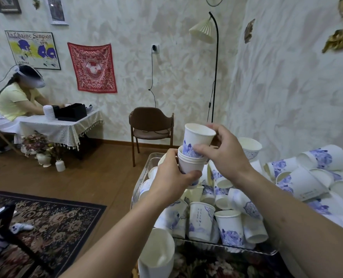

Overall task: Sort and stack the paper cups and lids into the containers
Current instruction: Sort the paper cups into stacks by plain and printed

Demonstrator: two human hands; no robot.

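Note:
My left hand (173, 177) grips a short stack of nested white paper cups (189, 164) held up above a clear plastic container (146, 163). My right hand (224, 155) holds a single white cup with a blue flower print (196, 139); its base sits tilted in the mouth of the stack. The container holds several loose blue-printed cups (201, 221), some upright, some on their sides. More cups (306, 177) lie heaped to the right of it. No lids are visible near me.
A plain white cup stack (156, 255) stands at the bottom edge. A brown chair (151, 125) and a floor lamp (214, 63) stand behind the container. Far left, another person sits at a cloth-covered table (60, 125). A patterned rug (46, 221) covers the floor.

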